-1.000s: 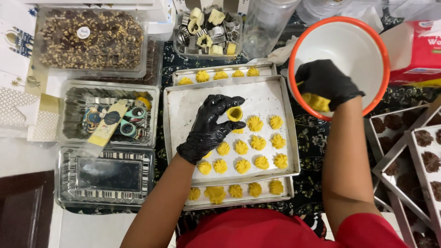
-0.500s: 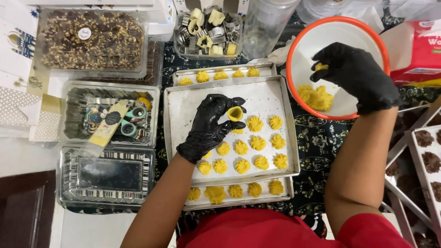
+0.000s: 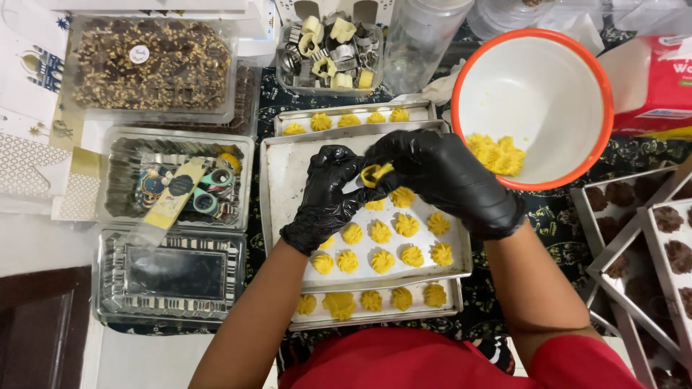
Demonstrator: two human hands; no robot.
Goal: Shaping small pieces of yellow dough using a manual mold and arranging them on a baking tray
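Observation:
Both hands wear black gloves over a metal baking tray [image 3: 285, 180] lined with rows of yellow swirl-shaped cookies [image 3: 382, 259]. My left hand [image 3: 328, 202] grips a small metal cookie mould [image 3: 364, 179] filled with yellow dough. Against that mould my right hand [image 3: 440, 176] presses a bit of yellow dough with its fingertips. To the right stands a white bowl with an orange rim [image 3: 577, 72], holding lumps of yellow dough [image 3: 497, 155].
Two more trays of yellow cookies [image 3: 346, 119] lie partly under the top tray. Clear plastic boxes [image 3: 173, 180] of chocolate sweets, small packets and metal cutters [image 3: 328, 50] sit left and behind. Trays of brown cookies [image 3: 649, 216] are on the right, a red box [image 3: 656, 79] beyond.
My right hand left the bowl with a bit of dough and came left to meet the mould held by my left hand. The left hand barely moved.

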